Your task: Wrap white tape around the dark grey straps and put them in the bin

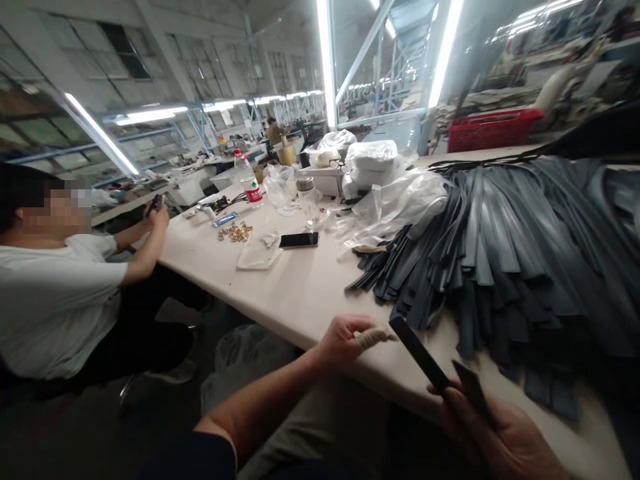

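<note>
My right hand [493, 430], at the lower right, is closed around a dark leather-like strap [420, 353]. One flat end points up and left; a second dark end sticks up between thumb and fingers, and I cannot tell whether it belongs to the same strap. My left hand [350, 340] is over the table's front edge, its fingers drawn together close to the strap's tip. Pale wraps cover a fingertip or two. Whatever those fingers may hold is hidden. A large heap of dark grey straps [490, 247] spreads over the table at the right.
On the pale table [280, 300] lie a phone [299, 240], a clear plastic tray [259, 250] and small brass-coloured pieces [235, 232]. Behind them stand a glass jar [309, 203], a bottle [249, 177] and plastic bags [395, 200]. A seated person [60, 293] is at left; a red basket [493, 130] stands behind.
</note>
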`<state>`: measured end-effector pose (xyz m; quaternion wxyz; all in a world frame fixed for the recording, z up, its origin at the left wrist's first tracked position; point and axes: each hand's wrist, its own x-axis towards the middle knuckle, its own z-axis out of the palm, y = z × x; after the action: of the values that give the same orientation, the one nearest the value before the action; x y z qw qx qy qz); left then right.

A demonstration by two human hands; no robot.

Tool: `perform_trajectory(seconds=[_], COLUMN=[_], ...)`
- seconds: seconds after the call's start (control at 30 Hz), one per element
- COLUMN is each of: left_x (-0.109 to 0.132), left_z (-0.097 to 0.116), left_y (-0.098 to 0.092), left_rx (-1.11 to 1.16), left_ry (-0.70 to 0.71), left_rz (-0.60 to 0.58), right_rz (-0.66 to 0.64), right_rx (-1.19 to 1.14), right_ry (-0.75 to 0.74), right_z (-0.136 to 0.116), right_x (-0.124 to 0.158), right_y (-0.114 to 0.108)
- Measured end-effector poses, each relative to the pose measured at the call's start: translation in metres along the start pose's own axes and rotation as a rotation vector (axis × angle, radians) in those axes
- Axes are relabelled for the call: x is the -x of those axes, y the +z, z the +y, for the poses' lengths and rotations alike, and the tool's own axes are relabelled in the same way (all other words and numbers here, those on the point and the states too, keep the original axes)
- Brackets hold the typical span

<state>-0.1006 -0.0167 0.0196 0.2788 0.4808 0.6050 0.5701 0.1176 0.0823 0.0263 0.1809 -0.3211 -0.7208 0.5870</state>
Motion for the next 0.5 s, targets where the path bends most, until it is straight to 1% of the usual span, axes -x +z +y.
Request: perform_trajectory(seconds=[0.07,0.13,0.2,0.27,0.33,0.4,0.47,0.5], left_x=[-0.027,-0.059,-0.091,-0.120,-0.142,-0.156,-0.159,-0.156], left_z=[-0.011,-0.022,-0.030,-0.036,-0.041,-0.043,-0.042,-0.040], left_y=[-0.021,-0.046,-0.071,-0.089,-0.099,-0.102,-0.100,-0.098], left_rx=[-0.234,-0.471,-0.602,-0.701,-0.781,-0.826,-0.842,-0.839], left_ry=[-0.028,-0.062,-0.070,-0.088,-0.124,-0.164,-0.196,-0.207], left_rz=[0.063,0.148,0.237,0.305,0.335,0.341,0.348,0.352], right_rz=[0.104,0.182,0.202,0.173,0.124,0.091,0.067,0.060], right_rx=[-0.091,-0.163,-0.189,-0.165,-0.123,-0.088,-0.070,-0.066], right_ry=[0.015,0.020,0.017,-0.002,-0.031,-0.047,-0.048,-0.049], right_z=[0.003,0.009,0.015,0.021,0.027,0.033,0.038,0.038], right_x=[-0.007,-0.013,-0.017,-0.020,-0.022,-0.023,-0.024,-0.023], right_y=[-0.007,-0.012,-0.015,-0.016,-0.017,-0.019,-0.020,-0.021])
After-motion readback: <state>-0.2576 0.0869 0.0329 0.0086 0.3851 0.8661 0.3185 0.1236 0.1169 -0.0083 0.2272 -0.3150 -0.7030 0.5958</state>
